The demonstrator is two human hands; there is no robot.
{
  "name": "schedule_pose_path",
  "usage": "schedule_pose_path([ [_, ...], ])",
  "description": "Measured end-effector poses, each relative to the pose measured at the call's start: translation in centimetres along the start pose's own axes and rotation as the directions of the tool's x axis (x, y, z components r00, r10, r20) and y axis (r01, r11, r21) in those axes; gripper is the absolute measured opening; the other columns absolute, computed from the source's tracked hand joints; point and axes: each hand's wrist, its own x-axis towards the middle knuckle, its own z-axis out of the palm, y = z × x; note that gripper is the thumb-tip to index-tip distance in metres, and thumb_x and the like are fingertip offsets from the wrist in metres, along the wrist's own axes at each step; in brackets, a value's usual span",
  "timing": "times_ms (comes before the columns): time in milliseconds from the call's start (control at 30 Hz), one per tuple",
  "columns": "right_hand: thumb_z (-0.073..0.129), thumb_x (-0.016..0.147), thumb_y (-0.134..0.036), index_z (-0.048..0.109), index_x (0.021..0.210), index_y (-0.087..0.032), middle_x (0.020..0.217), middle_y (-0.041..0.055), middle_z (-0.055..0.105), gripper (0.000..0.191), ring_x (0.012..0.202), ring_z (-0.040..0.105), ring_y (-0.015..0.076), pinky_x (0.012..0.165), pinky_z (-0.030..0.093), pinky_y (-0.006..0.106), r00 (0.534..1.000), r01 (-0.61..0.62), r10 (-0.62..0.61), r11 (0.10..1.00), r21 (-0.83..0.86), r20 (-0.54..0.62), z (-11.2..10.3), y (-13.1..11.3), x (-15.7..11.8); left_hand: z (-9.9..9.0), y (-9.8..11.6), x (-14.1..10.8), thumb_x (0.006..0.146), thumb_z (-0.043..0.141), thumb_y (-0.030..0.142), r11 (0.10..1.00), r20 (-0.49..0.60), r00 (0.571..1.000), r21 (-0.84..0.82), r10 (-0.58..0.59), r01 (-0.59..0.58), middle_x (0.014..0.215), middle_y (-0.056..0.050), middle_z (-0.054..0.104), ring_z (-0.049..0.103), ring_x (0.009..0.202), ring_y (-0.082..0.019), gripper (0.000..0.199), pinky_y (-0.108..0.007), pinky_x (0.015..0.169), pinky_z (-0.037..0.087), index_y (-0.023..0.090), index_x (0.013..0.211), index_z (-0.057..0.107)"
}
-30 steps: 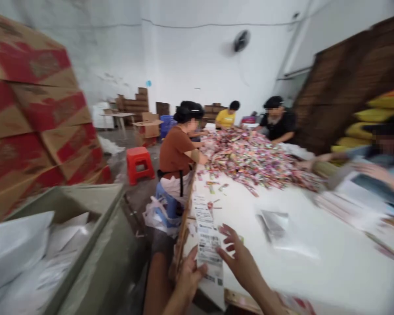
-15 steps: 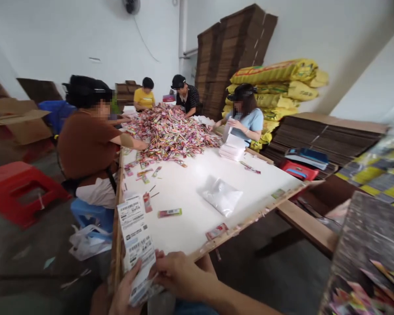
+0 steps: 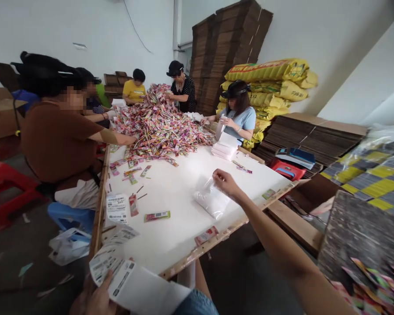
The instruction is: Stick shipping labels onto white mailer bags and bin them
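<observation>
Apparently, picking up a clear, flat plastic bag (image 3: 210, 201) from the white tabletop (image 3: 174, 188).
Right hand (image 3: 228, 183) pinches its far edge; left hand (image 3: 100, 299) grips a white printed label strip (image 3: 126, 280); lifting calls for a firm hold.

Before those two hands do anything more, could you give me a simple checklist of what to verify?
1. The left hand has hold of the label strip: ok, thumb on top.
2. Strip lying flat: not ok, it curls.
3. The plastic bag lies on the white table: ok.
4. The right hand is at the bag's upper edge: ok.
5. Right fingers gripping the bag securely: cannot tell.
</observation>
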Motion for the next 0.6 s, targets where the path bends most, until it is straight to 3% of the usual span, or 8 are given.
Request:
schedule_pose_path([
  [100,0.050,0.084,-0.026,0.062,0.082,-0.016,0.073,0.0025,0.060,0.015,0.071,0.053,0.0159,0.071,0.042,0.028,0.993,-0.030,0.061,0.961,-0.274,0.106,4.1,5.7,0.8,-0.1,-0.1,0.0,0.083,0.060,0.020,0.995,0.042,0.995,0.017,-0.094,0.093,0.065,0.000,0.072,0.069,0.058,-0.021,0.054,-0.042,0.073,0.059,0.023,0.135,0.048],
  [200,0.054,0.081,-0.021,0.064,0.107,-0.016,0.106,0.0128,0.063,0.029,0.098,0.055,0.0253,0.088,0.041,0.040,0.998,-0.029,0.047,0.938,-0.345,0.045,6.8,9.5,-0.3,-0.7,-0.3,0.8,0.080,0.065,0.022,0.995,0.032,0.995,0.035,-0.097,0.096,0.073,0.000,0.074,0.071,0.065,-0.024,0.062,-0.045,0.072,0.059,0.031,0.138,0.044],
  [267,0.050,0.085,-0.020,0.058,0.123,-0.019,0.128,0.0155,0.054,0.039,0.115,0.049,0.0297,0.096,0.037,0.046,0.998,0.053,-0.058,0.900,-0.432,0.002,7.3,11.6,-1.3,-1.2,-0.6,1.3,0.076,0.070,0.025,0.998,0.034,0.998,0.050,-0.045,0.043,0.080,0.000,0.075,0.072,0.070,-0.025,0.067,-0.043,0.071,0.059,0.037,0.137,0.044],
  [367,0.040,0.092,-0.020,0.063,0.119,-0.022,0.125,0.0120,0.059,0.035,0.116,0.052,0.0263,0.098,0.040,0.044,0.956,0.287,-0.276,0.824,-0.490,0.095,7.5,14.1,-2.4,-1.2,-1.0,2.0,0.072,0.073,0.028,0.997,0.025,0.999,0.079,0.022,-0.024,0.090,-0.002,0.076,0.072,0.075,-0.027,0.070,-0.043,0.069,0.059,0.037,0.136,0.046],
  [467,0.038,0.095,-0.024,0.061,0.124,-0.022,0.124,0.0094,0.063,0.037,0.118,0.053,0.0228,0.102,0.040,0.041,0.923,0.385,-0.338,0.806,-0.449,0.185,7.7,15.7,-3.3,-0.7,-1.1,2.6,0.074,0.071,0.027,0.992,-0.013,0.998,0.109,-0.067,0.068,0.085,-0.006,0.076,0.072,0.076,-0.031,0.069,-0.046,0.070,0.059,0.029,0.138,0.045],
  [600,0.048,0.090,-0.046,0.044,0.142,-0.025,0.147,0.0088,0.044,0.057,0.138,0.032,0.0300,0.111,0.024,0.050,0.908,0.414,-0.309,0.766,-0.491,0.283,7.9,16.1,-4.3,-0.3,-0.8,3.2,0.076,0.069,0.028,0.963,-0.012,0.972,0.129,-0.236,0.235,0.083,-0.010,0.076,0.071,0.083,-0.033,0.070,-0.048,0.077,0.058,0.019,0.140,0.043],
])
